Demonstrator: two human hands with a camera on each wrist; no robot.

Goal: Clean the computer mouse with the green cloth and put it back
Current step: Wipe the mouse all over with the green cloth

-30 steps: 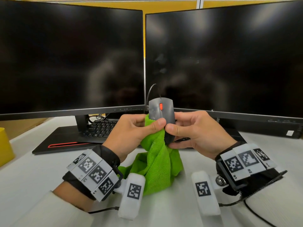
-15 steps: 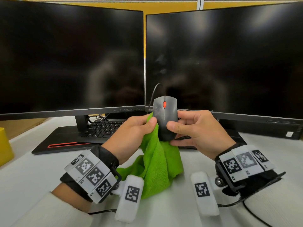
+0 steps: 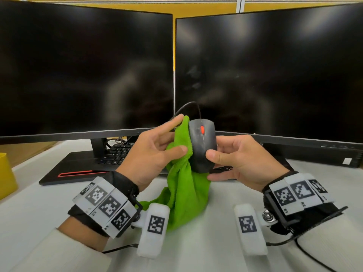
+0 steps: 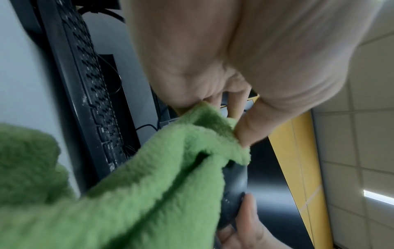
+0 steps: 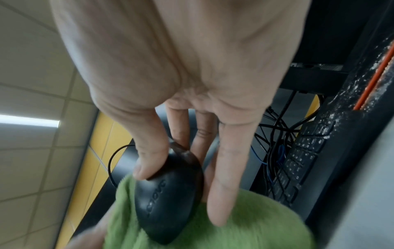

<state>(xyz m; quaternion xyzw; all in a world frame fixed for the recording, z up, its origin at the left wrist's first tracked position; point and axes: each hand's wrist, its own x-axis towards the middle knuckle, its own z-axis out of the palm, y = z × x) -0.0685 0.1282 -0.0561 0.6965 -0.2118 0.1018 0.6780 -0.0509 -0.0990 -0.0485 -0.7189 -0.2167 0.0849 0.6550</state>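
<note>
The black corded computer mouse with an orange-red scroll wheel (image 3: 203, 145) is held in the air above the white desk surface (image 3: 31, 195), in front of the gap between the two dark flat monitors, the left monitor (image 3: 86, 71) and the right monitor (image 3: 269, 73). The mouse stands nearly upright, its buttons facing the person and its black cable (image 3: 188, 107) looping up from its far end.

The right hand (image 3: 238, 159) grasps the mouse: the thumb lies on the near right edge of the shell, and the remaining fingers wrap behind and below it. In the right wrist view, the thumb presses the top shell near the embossed logo while the other fingers (image 5: 226, 176) extend along the opposite side.

The left hand (image 3: 151, 154) pinches the fluffy green microfibre cloth (image 3: 184, 195) between thumb and fingers and holds it against the left side of the mouse. The index finger is extended upward along the top corner of the cloth. In the left wrist view, the cloth (image 4: 132, 193) folds over the left flank of the mouse (image 4: 234, 183). The lower part of the cloth hangs down, and its end rests on the desk between the wrists.

A black keyboard (image 3: 115, 154) sits on a black base with a red stripe (image 3: 76, 169) under the left monitor. A yellow container (image 3: 5, 173) stands at the left edge.
</note>
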